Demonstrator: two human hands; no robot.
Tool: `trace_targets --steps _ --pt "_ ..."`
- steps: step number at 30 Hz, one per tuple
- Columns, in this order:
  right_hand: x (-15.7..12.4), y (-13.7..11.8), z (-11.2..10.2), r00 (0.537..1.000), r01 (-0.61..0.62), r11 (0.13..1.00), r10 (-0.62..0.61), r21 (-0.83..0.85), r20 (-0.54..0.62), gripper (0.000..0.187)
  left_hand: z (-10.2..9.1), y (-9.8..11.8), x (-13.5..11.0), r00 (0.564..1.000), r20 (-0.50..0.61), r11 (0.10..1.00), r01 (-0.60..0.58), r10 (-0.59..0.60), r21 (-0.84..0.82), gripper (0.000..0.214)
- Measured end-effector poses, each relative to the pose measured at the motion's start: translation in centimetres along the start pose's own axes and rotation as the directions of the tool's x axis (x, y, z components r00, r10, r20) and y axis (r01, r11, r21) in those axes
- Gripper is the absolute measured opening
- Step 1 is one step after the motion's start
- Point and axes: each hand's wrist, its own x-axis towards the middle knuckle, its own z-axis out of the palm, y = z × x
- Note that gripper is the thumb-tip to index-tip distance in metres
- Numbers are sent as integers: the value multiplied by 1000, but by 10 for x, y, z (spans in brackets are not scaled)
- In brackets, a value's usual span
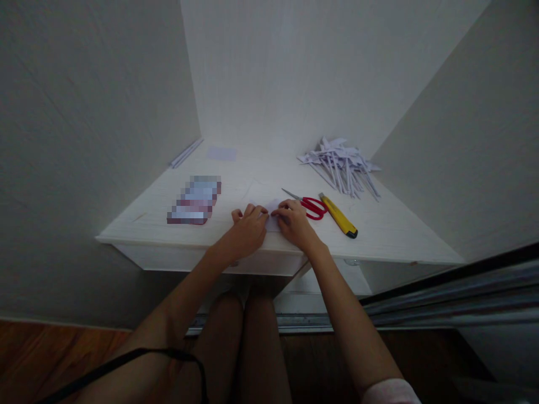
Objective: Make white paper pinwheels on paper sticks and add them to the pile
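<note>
My left hand and my right hand rest side by side near the front edge of a white desk. Between them lies a small pale sheet of paper. Both hands have curled fingers pressed down on it, the fingertips meeting at its near part. Just right of my right hand lie red-handled scissors and a yellow utility knife.
A heap of folded white paper pieces sits at the back right. A blurred stack of flat things lies at the left, a pale slip behind it. Walls close in on three sides. My knees are under the desk.
</note>
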Motion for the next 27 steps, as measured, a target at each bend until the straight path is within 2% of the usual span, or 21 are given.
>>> trace_targets --steps 4,7,10,12,15,18,21,27 --pt "-3 -7 -3 998 -57 992 57 -109 -6 31 -1 1 1 1000 -2 1000 16 -16 -21 34" --pt "-4 -10 -5 999 -52 989 51 -137 -9 32 -2 1 2 994 -39 990 96 -100 -106 33" --pt "-3 -11 -6 998 -58 989 58 -136 -2 33 -4 -1 1 970 -103 960 196 -219 -201 35" --pt "-3 -11 -6 998 -63 989 64 -130 3 33 -6 -3 -3 957 -141 948 215 -253 -236 37" --pt "-2 -10 -7 998 -69 990 70 -119 8 33 -9 -7 -7 973 -129 957 158 -193 -242 40" --pt "-1 -9 -8 996 -80 991 82 -111 19 32 -13 -13 -5 997 -54 982 43 -54 -185 45" --pt "0 -9 -9 994 -99 988 103 -117 27 31 -16 -20 3 999 25 995 -42 44 -94 49" --pt "-1 -12 -12 993 -105 979 113 -174 38 30 -13 -26 11 988 106 993 -116 113 22 50"
